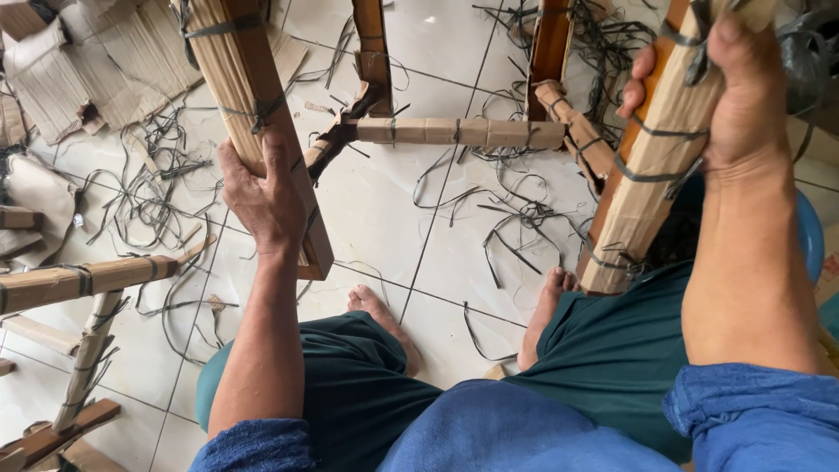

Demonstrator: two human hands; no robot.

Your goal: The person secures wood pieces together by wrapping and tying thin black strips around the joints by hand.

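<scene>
I hold a wooden furniture frame whose legs are wrapped in brown cardboard tied with dark straps. My left hand [262, 197] grips the left leg [249, 87] near its lower end. My right hand [725, 83] is closed around the right leg [651, 166], fingers curled over the cardboard. A wrapped crossbar [454, 132] joins two further legs [549, 44] ahead of me. My bare feet [384, 319] rest on the white tile floor beneath the frame.
Cut dark straps [516, 227] litter the white tiled floor [393, 210]. Torn cardboard pieces [96, 61] lie at the top left. Another cardboard-wrapped wooden frame [79, 280] stands at the left edge. A blue seat [811, 236] shows at the right.
</scene>
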